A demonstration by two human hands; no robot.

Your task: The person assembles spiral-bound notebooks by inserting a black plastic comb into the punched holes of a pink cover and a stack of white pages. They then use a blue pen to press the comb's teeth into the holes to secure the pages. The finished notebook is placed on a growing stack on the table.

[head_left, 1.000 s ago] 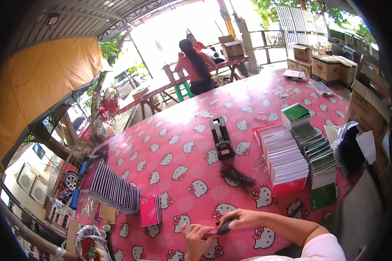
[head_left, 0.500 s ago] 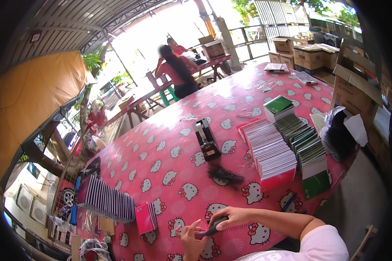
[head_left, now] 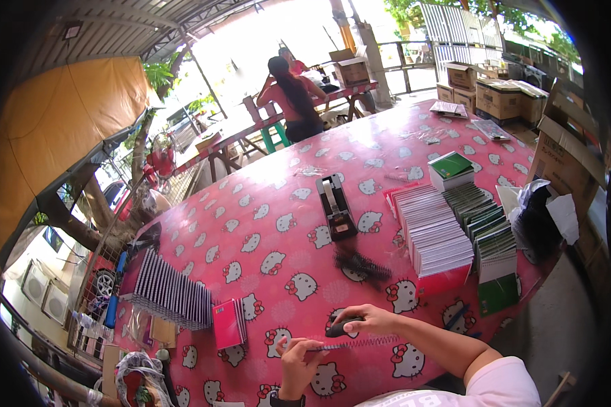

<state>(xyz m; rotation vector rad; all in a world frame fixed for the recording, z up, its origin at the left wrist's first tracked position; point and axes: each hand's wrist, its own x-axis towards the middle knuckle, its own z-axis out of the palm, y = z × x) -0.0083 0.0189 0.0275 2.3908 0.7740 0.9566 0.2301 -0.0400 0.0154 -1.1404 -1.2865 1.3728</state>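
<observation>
My left hand [head_left: 297, 367] grips a thin notebook [head_left: 330, 347] that I see edge-on, just above the table. A long spiral coil [head_left: 379, 340] runs out to the right from the notebook's edge. My right hand [head_left: 366, 319] is closed around a black, rounded hand tool [head_left: 338, 330], held slightly above the notebook and the coil. What kind of tool it is does not show. Left of my hands lies a small stack of pink-red notebooks [head_left: 229, 324]. Beyond them is a bunch of loose black coils [head_left: 361, 266].
A black tape dispenser [head_left: 337, 210] stands mid-table on the pink patterned cover [head_left: 271, 234]. Rows of white-edged notebooks [head_left: 433, 230] and green notebooks [head_left: 485, 234] fill the right side; a dark-spined row [head_left: 170, 293] sits left. Cardboard boxes [head_left: 499, 100] and two people are farther off.
My right hand with the black tool has lifted a little away from the notebook, and the coil shows more plainly. The whole view has shifted slightly.
</observation>
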